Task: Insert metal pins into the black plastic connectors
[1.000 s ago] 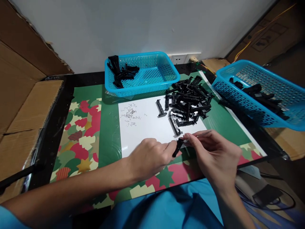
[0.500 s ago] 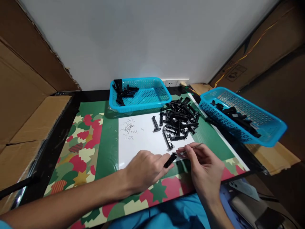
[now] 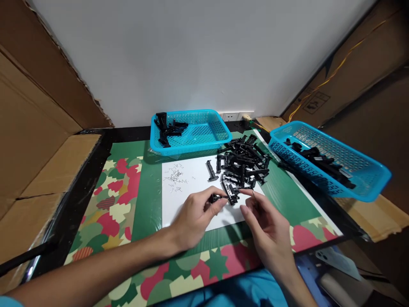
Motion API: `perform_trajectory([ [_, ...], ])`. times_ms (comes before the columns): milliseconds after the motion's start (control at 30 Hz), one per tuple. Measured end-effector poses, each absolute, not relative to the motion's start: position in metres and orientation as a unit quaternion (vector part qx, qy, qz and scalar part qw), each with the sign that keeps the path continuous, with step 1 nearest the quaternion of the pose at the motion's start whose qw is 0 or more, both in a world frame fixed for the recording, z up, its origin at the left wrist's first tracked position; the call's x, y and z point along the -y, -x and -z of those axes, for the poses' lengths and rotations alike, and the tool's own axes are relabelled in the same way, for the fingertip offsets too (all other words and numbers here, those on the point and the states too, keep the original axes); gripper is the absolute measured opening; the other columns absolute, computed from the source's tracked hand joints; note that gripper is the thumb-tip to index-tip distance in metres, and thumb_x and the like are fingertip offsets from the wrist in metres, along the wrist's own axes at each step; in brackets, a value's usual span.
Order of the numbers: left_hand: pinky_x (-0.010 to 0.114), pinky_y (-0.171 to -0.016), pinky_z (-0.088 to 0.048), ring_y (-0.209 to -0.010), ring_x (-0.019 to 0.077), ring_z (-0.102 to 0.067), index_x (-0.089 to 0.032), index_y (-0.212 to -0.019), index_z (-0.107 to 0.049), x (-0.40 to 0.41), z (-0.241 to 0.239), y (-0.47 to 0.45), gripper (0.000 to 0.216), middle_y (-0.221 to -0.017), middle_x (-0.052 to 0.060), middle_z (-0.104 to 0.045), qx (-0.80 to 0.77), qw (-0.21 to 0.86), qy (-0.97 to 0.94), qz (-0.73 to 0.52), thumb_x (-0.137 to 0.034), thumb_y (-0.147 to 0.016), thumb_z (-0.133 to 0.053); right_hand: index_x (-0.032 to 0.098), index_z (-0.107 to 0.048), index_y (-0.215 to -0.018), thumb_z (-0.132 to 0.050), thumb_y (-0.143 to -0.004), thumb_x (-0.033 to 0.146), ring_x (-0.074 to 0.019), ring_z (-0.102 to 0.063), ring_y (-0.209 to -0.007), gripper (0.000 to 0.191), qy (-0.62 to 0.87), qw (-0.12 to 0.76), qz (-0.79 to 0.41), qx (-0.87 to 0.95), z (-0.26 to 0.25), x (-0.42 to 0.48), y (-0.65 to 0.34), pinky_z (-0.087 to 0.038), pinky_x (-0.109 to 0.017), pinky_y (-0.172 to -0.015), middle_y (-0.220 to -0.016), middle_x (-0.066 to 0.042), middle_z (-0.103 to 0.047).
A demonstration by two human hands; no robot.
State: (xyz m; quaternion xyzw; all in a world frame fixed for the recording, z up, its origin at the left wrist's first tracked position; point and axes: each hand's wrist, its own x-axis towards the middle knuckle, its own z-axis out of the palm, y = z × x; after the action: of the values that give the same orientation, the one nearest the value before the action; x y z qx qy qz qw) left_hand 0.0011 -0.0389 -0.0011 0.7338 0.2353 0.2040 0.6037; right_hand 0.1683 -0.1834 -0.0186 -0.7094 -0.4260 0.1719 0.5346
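My left hand (image 3: 194,217) is closed, its thumb and index finger pinching a small black plastic part (image 3: 216,198) over the front of the white sheet (image 3: 194,209). To its right is my right hand (image 3: 270,221), fingers curled around a thin metal tool (image 3: 253,194) that is mostly hidden; it may be tweezers. The right index fingertip reaches the near edge of a pile of black plastic parts (image 3: 244,160); whether it touches one I cannot tell. Small thin wire pieces (image 3: 175,175), like little springs, lie scattered on the sheet's left side.
A blue basket (image 3: 191,149) with some black parts stands behind the sheet. Another blue basket (image 3: 367,194) holding black parts is at the right. A green mat with patterned borders (image 3: 148,187) covers the table. Cardboard walls (image 3: 38,111) rise at both sides.
My left hand has moved up and turned so its thumb faces me, with the black part tilted away. My right hand has shifted slightly left, its index finger stretching toward the pile.
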Motion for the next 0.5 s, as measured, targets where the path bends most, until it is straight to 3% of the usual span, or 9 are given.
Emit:
perform_trajectory([
  [67,0.027,-0.067,-0.043,-0.07,0.0146,-0.055,-0.02,-0.12,-0.073,0.039,0.001,-0.001,0.039,-0.087,0.0,-0.067,-0.222,0.612,-0.732,-0.202,-0.055,-0.11,-0.058,0.027,-0.073,-0.132,-0.071,-0.104,0.039,-0.0193,-0.063,-0.078,0.031,0.703,0.538,-0.166,0.434,0.021,0.182,-0.167,-0.053,-0.03,-0.073,-0.089,-0.002,-0.068],
  [200,0.029,-0.072,-0.045,-0.072,0.0153,-0.058,-0.021,-0.127,-0.073,0.04,-0.001,-0.001,0.037,-0.097,0.002,-0.072,-0.2,0.594,-0.754,-0.197,-0.051,-0.108,-0.062,0.027,-0.078,-0.122,-0.073,-0.103,0.036,-0.0216,-0.07,-0.091,0.022,0.702,0.532,-0.117,0.459,0.021,0.181,-0.169,-0.058,-0.032,-0.082,-0.109,-0.007,-0.078],
  [333,0.028,-0.069,-0.042,-0.07,0.0158,-0.057,-0.023,-0.132,-0.071,0.041,-0.004,0.0,0.036,-0.093,0.001,-0.072,-0.199,0.566,-0.776,-0.194,-0.048,-0.109,-0.059,0.028,-0.082,-0.115,-0.075,-0.101,0.035,-0.0177,-0.068,-0.076,0.018,0.704,0.512,-0.068,0.488,0.005,0.178,-0.188,-0.056,-0.027,-0.07,-0.098,-0.004,-0.079],
  [500,0.026,-0.066,-0.042,-0.071,0.0167,-0.059,-0.02,-0.122,-0.072,0.04,-0.007,0.001,0.031,-0.086,0.001,-0.069,-0.209,0.531,-0.797,-0.199,-0.04,-0.112,-0.051,0.024,-0.084,-0.113,-0.079,-0.098,0.044,-0.0229,-0.075,-0.083,0.026,0.696,0.468,-0.111,0.533,-0.016,0.163,-0.232,-0.06,-0.029,-0.067,-0.106,-0.009,-0.083],
])
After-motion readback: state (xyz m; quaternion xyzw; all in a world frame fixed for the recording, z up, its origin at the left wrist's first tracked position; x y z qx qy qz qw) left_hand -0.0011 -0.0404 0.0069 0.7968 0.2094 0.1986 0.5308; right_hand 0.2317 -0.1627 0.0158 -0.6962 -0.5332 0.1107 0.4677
